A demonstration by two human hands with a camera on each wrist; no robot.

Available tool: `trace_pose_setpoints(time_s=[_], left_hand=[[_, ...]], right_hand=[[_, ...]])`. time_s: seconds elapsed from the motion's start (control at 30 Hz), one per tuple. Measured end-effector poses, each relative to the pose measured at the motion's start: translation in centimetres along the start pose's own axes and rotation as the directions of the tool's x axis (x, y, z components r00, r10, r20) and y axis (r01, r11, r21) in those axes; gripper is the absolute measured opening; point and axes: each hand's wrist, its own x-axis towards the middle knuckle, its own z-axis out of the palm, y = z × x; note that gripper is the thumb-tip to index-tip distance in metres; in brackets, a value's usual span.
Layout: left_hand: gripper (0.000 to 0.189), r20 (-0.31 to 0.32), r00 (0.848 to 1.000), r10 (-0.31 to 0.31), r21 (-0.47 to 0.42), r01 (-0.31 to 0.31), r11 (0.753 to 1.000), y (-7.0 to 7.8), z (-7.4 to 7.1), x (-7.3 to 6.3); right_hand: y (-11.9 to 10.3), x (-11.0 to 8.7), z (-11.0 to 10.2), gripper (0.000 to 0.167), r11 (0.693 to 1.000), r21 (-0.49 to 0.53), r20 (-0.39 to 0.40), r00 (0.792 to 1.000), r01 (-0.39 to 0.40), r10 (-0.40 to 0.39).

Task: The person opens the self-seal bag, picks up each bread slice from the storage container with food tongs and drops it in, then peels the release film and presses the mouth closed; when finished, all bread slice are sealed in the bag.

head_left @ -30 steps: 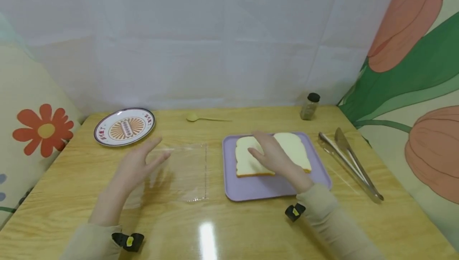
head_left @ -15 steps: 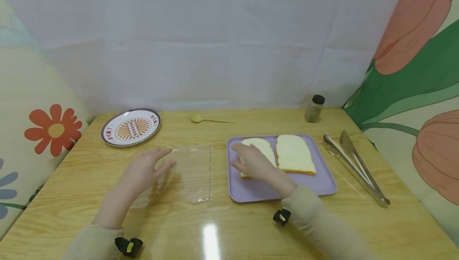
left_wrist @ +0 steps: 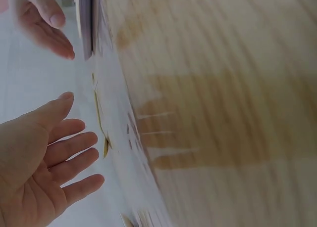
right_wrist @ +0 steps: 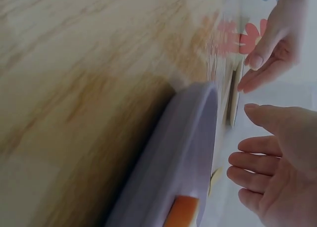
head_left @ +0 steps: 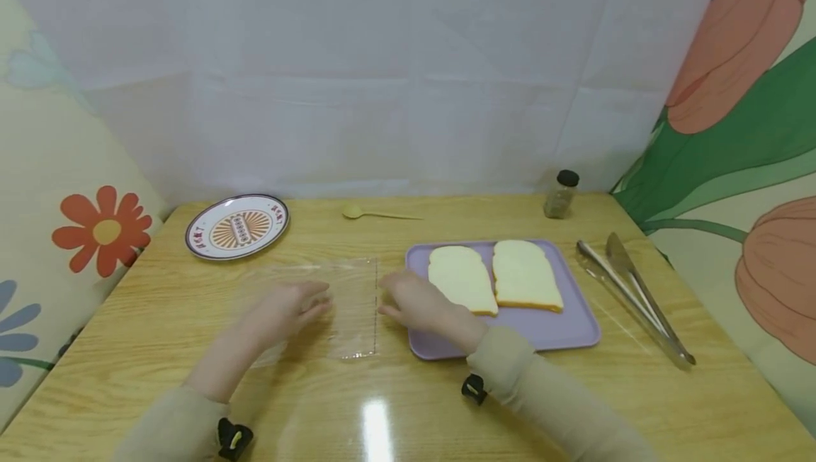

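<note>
My left hand (head_left: pixel 283 313) hovers over a clear plastic bag (head_left: pixel 353 306) that lies flat on the table. Its fingers are loosely bent with nothing between them, as the left wrist view of that hand (left_wrist: pixel 54 162) also shows. Close to the bag's right edge is my right hand (head_left: pixel 423 306), over the left rim of a purple tray (head_left: pixel 510 334). In the right wrist view the right hand (right_wrist: pixel 277 162) has its fingers relaxed and holds nothing. Two bread slices lie side by side on the tray, a left slice (head_left: pixel 462 278) and a right slice (head_left: pixel 525 274).
At the back left sits a patterned plate (head_left: pixel 239 228). A gold spoon (head_left: pixel 382 215) lies along the back of the wooden table (head_left: pixel 306 412). Towards the right are a black-capped spice jar (head_left: pixel 561 196) and metal tongs (head_left: pixel 637 299). A white cloth (head_left: pixel 382 79) hangs behind.
My right hand has moved left from over the bread to the tray's left side, uncovering both slices. The left hand has shifted slightly right and lower over the bag.
</note>
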Motion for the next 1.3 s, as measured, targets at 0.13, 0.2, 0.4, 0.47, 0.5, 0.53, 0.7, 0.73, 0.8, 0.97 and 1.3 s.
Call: trace_pose_setpoints(time_s=[0.13,0.2,0.4,0.47,0.5,0.53,0.7,0.73,0.8,0.97,1.3], left_hand=[[0.027,0.018,0.999,0.04,0.02,-0.04,0.999,-0.1,0.6,0.2],[0.022,0.029,0.999,0.046,0.023,-0.047,0.999,-0.2,0.9,0.2],[0.03,0.057,0.998,0.028,0.038,-0.03,0.999,-0.6,1.3,0.1],[0.038,0.073,0.997,0.013,0.036,-0.016,0.999,-0.7,1.2,0.0],[0.04,0.08,0.997,0.006,0.036,-0.009,0.999,-0.8,1.2,-0.1],[0.044,0.084,0.996,0.003,0.037,-0.006,0.999,-0.9,1.1,-0.2],[0.043,0.081,0.997,0.007,0.034,-0.01,0.999,-1.7,0.7,-0.3],[0.042,0.079,0.997,0.013,0.038,-0.016,0.999,-1.9,0.7,-0.3],[0.038,0.076,0.997,0.027,0.041,-0.03,0.999,-2.1,0.6,-0.2],[0.024,0.075,0.996,0.045,0.031,-0.048,0.998,-2.2,0.6,0.0],[0.026,0.067,0.997,0.042,0.019,-0.044,0.999,-2.0,0.4,0.0]], right_hand=[[-0.6,0.6,0.4,0.019,0.999,-0.02,0.024,0.999,0.026,-0.026],[-0.9,0.8,0.6,0.017,0.998,-0.044,0.033,0.999,0.035,-0.034],[-1.5,1.7,1.4,0.016,0.99,-0.135,0.09,0.996,0.028,-0.016],[-1.7,1.9,1.6,0.017,0.988,-0.151,0.11,0.994,0.027,-0.01],[-1.8,2.0,1.7,0.018,0.987,-0.156,0.12,0.993,0.025,-0.006],[-2.0,2.1,1.7,0.02,0.986,-0.165,0.129,0.992,0.025,-0.004],[-2.4,2.3,1.8,0.029,0.977,-0.211,0.157,0.988,0.027,0.007],[-2.5,2.4,1.8,0.03,0.976,-0.217,0.163,0.987,0.028,0.008],[-2.5,2.4,1.9,0.032,0.974,-0.225,0.183,0.983,0.027,0.015],[-2.4,2.6,2.1,0.037,0.973,-0.231,0.231,0.972,0.018,0.037],[-2.7,2.5,2.2,0.038,0.96,-0.28,0.249,0.967,0.023,0.05]])
